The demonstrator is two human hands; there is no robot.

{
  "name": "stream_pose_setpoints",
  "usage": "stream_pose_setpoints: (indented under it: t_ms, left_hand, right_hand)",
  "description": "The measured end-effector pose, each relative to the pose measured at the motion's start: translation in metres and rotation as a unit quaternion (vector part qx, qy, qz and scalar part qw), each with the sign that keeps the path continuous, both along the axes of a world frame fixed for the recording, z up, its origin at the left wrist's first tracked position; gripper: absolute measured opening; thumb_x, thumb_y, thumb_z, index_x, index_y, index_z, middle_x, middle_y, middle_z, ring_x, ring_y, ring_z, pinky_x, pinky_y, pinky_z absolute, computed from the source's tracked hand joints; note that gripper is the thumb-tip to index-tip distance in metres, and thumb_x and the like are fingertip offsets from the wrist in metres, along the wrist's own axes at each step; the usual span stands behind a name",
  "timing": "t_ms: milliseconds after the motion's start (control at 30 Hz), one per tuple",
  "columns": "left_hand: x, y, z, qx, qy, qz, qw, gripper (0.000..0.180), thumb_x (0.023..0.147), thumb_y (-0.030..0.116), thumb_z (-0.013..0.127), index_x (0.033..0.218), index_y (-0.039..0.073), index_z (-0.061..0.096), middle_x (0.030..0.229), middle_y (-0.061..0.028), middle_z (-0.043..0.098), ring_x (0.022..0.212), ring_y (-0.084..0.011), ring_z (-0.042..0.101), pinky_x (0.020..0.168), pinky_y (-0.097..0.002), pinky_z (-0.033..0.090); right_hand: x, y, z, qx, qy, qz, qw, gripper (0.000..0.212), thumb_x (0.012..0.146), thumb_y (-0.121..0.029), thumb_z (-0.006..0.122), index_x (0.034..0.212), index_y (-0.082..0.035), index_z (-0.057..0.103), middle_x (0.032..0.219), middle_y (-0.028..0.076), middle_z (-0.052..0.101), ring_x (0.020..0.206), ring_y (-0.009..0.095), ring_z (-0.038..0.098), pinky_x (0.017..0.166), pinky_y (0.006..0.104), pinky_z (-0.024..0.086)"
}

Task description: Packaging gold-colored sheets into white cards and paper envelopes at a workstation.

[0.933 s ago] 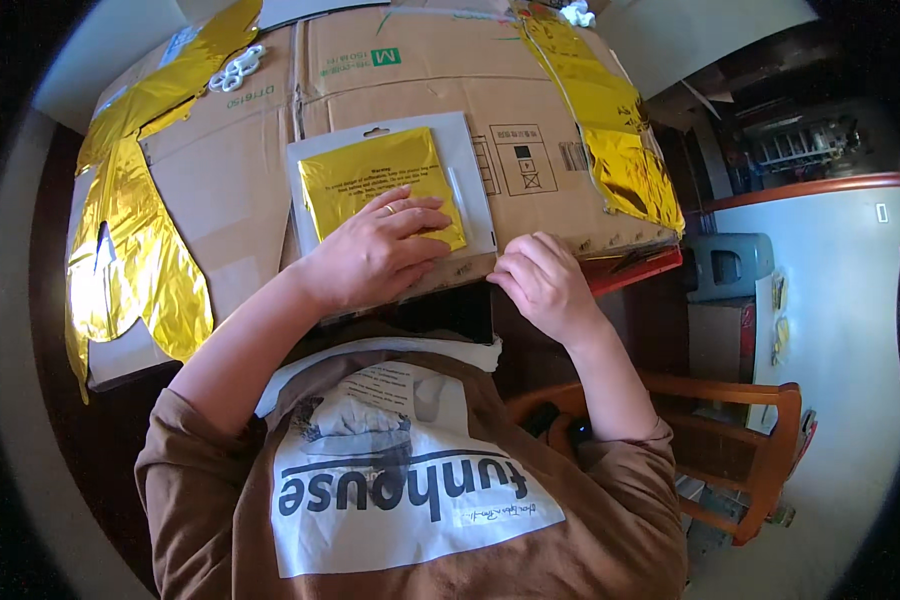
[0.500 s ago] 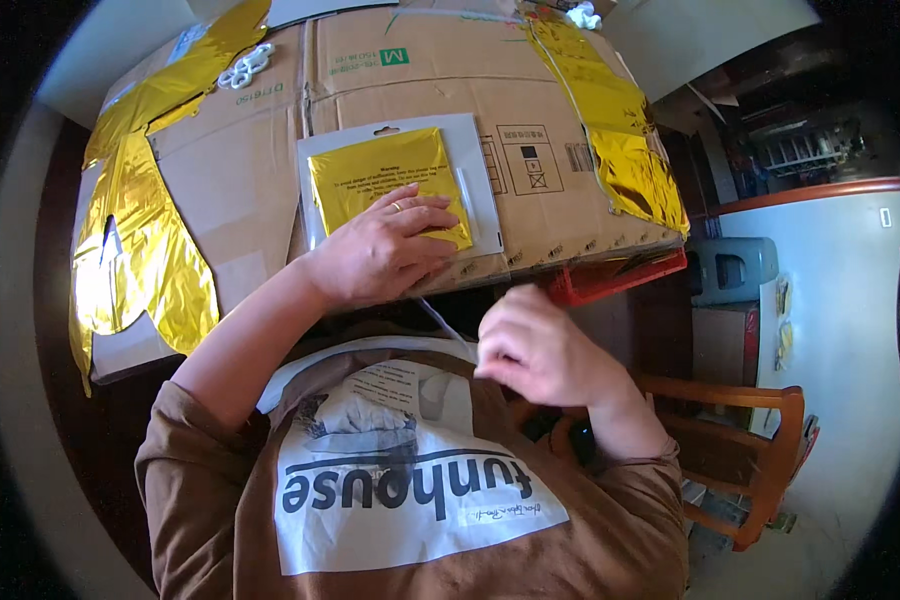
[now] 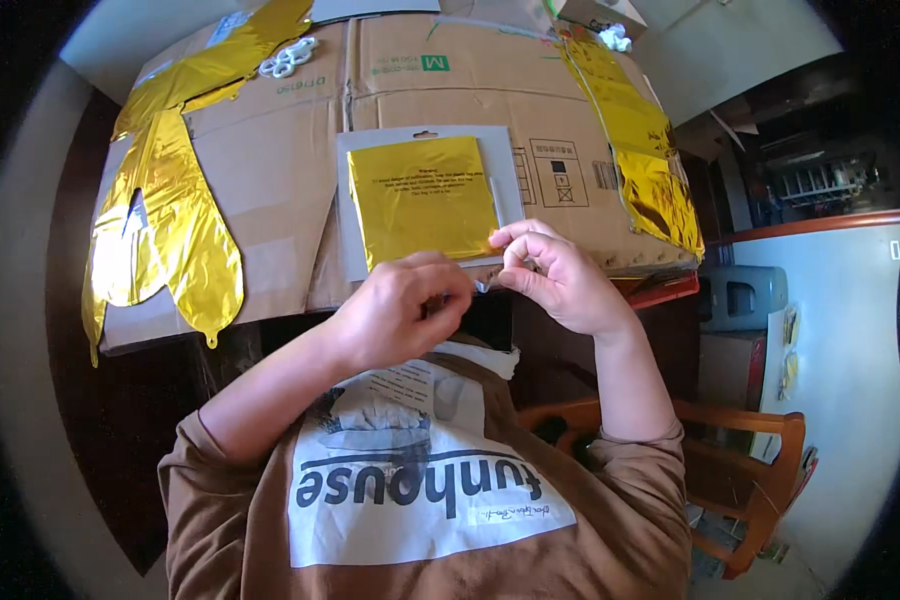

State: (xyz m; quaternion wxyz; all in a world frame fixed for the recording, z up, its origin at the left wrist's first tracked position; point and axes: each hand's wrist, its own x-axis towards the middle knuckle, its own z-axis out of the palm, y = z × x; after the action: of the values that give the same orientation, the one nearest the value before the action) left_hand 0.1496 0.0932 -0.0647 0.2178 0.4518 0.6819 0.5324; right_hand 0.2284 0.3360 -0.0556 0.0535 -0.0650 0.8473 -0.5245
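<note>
My left hand (image 3: pixel 410 310) is closed in a pinch at the front edge of the cardboard. Close beside it, my right hand (image 3: pixel 562 285) pinches with thumb and forefinger, its other fingers curled. A small piece of a thin pale strip (image 3: pixel 483 287) shows between the two sets of fingertips; the rest is hidden. Just beyond the hands lies a flat package with a grey card backing (image 3: pixel 352 235) and a hanging hole. On the card is a folded gold foil sheet (image 3: pixel 422 200) with dark print, and a thin white stick (image 3: pixel 496 205) lies along its right side.
The package rests on a large cardboard box (image 3: pixel 270 190). Gold foil balloons lie at its left (image 3: pixel 195 225) and right (image 3: pixel 650 150). White rings (image 3: pixel 288 58) sit far left, a crumpled white scrap (image 3: pixel 615 38) far right. A wooden chair (image 3: pixel 740 470) stands right.
My left hand has come off the gold foil sheet toward the front edge. My right hand has risen to meet it. The thin strip, stretched between package and right hand before, is now mostly hidden.
</note>
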Motion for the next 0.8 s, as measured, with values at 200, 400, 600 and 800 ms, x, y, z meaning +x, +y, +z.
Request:
stream_pose_setpoints:
  t_ms: [200,400,600,800]
  left_hand:
    - [0.019,-0.029,0.009,-0.092,-0.107,0.119,0.983,0.042,0.087,0.005,0.077,0.124,0.000,0.061,0.103,-0.0128,0.067,0.080,-0.0095,0.067,0.071,-0.0259,0.055]
    - [0.023,0.024,-0.004,-0.005,0.021,0.129,0.991,0.025,0.087,0.010,0.076,0.109,0.001,0.070,0.090,-0.0130,0.065,0.074,-0.0232,0.067,0.066,-0.0338,0.054]
    - [0.018,-0.077,0.026,-0.086,0.017,0.217,0.972,0.007,0.088,-0.001,0.070,0.094,-0.004,0.072,0.091,-0.0118,0.070,0.079,-0.0178,0.068,0.071,-0.0297,0.055]
    - [0.017,-0.281,-0.051,-0.392,-0.197,0.412,0.799,0.013,0.083,0.008,0.072,0.088,-0.003,0.076,0.073,-0.0065,0.070,0.066,-0.0100,0.064,0.061,-0.0260,0.051]
  right_hand:
    - [-0.002,-0.003,-0.002,-0.071,-0.041,0.001,0.997,0.022,0.095,-0.020,0.071,0.087,-0.004,0.057,0.114,0.009,0.058,0.107,0.019,0.056,0.095,0.0330,0.046]
    - [-0.005,-0.004,-0.004,-0.160,-0.096,-0.011,0.982,0.022,0.095,-0.019,0.071,0.086,-0.004,0.059,0.112,0.007,0.056,0.106,0.015,0.053,0.097,0.0304,0.044]
    - [-0.005,-0.003,-0.009,-0.150,-0.090,-0.014,0.985,0.020,0.095,-0.018,0.072,0.088,-0.004,0.059,0.114,0.007,0.057,0.105,0.015,0.054,0.096,0.0305,0.045]
    - [-0.006,-0.005,-0.001,-0.140,-0.113,-0.013,0.984,0.019,0.094,-0.017,0.072,0.088,-0.004,0.059,0.117,0.008,0.057,0.105,0.014,0.055,0.097,0.0310,0.045]
